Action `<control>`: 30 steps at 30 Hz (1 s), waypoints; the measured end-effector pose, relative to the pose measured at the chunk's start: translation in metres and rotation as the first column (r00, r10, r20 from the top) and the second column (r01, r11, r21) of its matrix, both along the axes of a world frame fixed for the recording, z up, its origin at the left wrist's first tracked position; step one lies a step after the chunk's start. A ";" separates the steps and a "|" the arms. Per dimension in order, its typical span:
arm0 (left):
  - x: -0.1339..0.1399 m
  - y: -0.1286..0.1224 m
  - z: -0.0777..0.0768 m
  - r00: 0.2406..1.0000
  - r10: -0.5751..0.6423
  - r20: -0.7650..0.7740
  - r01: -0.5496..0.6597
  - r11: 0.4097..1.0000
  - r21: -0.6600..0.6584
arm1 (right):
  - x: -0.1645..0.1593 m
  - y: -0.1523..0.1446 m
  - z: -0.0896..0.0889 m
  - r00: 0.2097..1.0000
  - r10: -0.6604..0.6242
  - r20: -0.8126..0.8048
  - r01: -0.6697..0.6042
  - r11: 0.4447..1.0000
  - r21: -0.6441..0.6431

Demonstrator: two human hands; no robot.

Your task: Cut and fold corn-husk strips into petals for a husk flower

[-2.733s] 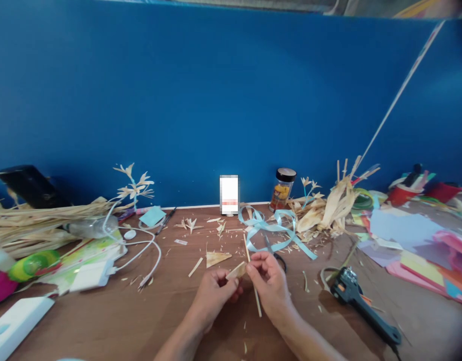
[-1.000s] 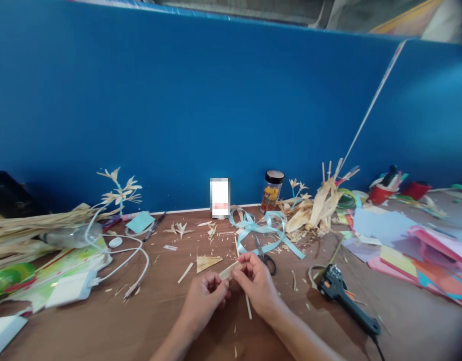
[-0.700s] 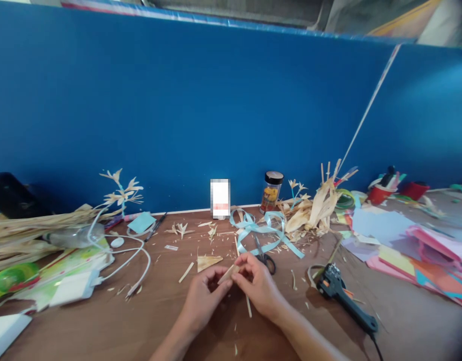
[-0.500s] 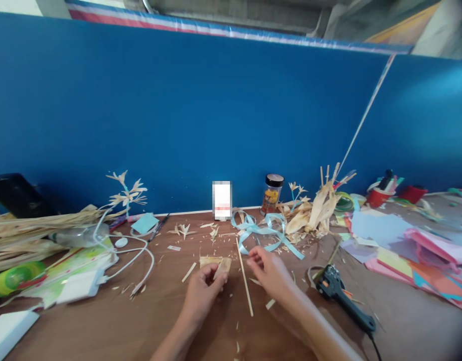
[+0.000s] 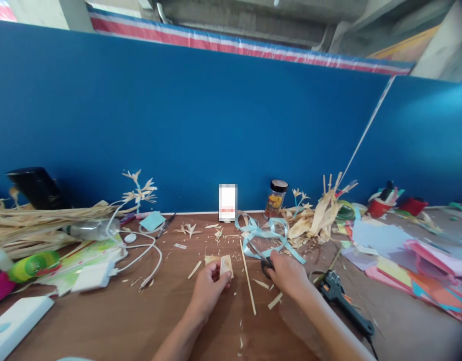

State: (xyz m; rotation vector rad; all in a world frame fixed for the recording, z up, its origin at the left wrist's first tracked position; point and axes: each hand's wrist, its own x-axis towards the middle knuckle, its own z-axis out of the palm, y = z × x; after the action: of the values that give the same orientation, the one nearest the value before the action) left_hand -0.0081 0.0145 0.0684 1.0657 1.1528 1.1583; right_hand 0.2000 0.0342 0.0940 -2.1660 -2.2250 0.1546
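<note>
My right hand (image 5: 289, 275) has left the husk (image 5: 226, 264) and reached the scissors (image 5: 266, 267); the husk is thus in one hand's keeping, the other being free for the tool. Left hand (image 5: 210, 288): thumb and fingers closed, pinching the husk over the table (image 5: 133, 326), well short of its far edge. Right: fingers curled against the handles, grip indeterminable. The stick (image 5: 248, 276) lies between my hands.

Nearer than the curled pale-blue satin ribbon (image 5: 255, 228) is a flat cream husk piece (image 5: 226, 264); behind the ribbon, a plain-blue partition (image 5: 223, 120) bears a red-white-blue striped band (image 5: 238, 47).
</note>
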 end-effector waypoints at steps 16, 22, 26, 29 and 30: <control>-0.005 0.004 -0.006 0.987 0.084 0.141 -0.072 0.993 -0.091 | 0.030 -0.028 0.000 0.697 0.054 -0.715 -0.228 0.962 -0.149; -0.005 0.004 -0.004 0.985 0.092 0.145 -0.076 0.991 -0.113 | 0.035 -0.036 0.009 0.657 -0.036 -0.753 -0.254 0.930 -0.266; -0.005 0.004 -0.003 0.986 0.093 0.138 -0.078 0.991 -0.111 | 0.040 -0.044 0.026 0.965 0.104 -0.242 -0.133 0.985 -0.107; -0.005 0.004 -0.004 0.988 0.090 0.123 -0.077 0.991 -0.107 | 0.037 -0.052 0.040 0.997 0.030 0.069 -0.025 0.997 -0.074; -0.006 0.004 -0.005 0.989 0.084 0.121 -0.072 0.992 -0.103 | 0.035 -0.054 0.044 0.996 0.018 0.082 -0.012 0.997 -0.072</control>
State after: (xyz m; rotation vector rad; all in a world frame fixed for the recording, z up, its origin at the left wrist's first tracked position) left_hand -0.0137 0.0187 0.0636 0.8678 1.1490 1.1995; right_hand 0.2352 -0.0198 0.1381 -2.2313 -2.3148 0.1502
